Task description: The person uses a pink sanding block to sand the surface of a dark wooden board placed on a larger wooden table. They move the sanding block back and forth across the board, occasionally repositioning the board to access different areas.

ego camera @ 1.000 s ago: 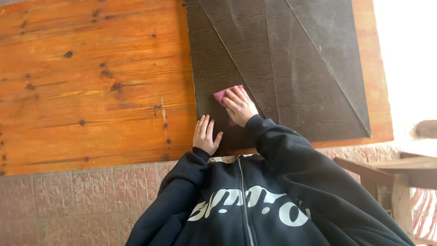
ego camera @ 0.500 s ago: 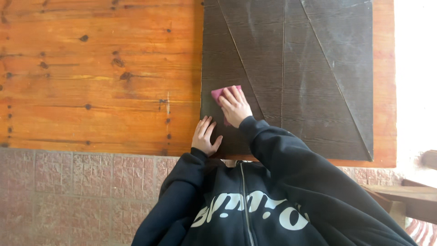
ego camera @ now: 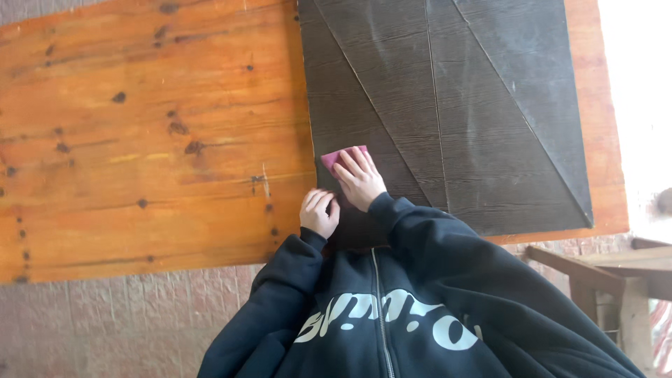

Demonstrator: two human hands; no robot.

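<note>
Dark, almost black wood-grain panel [ego camera: 448,112] lies flat on an orange-brown knotty wooden tabletop [ego camera: 140,140], covering the table's right part; thin pale lines cross the panel's face, one running straight down and others slanting, dividing it into triangles. The right hand [ego camera: 359,180] rests palm down near the panel's left edge, fingers [ego camera: 353,164] spread flat and pressing a small pink sanding sheet [ego camera: 336,157] against the dark surface; the sheet shows only as a corner poking out beyond the fingertips, the rest hidden under the hand. The left hand [ego camera: 318,212] sits just beside it, on the panel's lower left corner where it meets the bare table, fingers curled loosely under, grasping nothing that can be seen. Both arms wear the sleeves of a black zip hoodie [ego camera: 392,315] with white lettering on the chest. Below the table edge lies a floor of reddish-grey paving bricks [ego camera: 105,322]. A weathered wooden bench [ego camera: 602,269] stands at the lower right.
</note>
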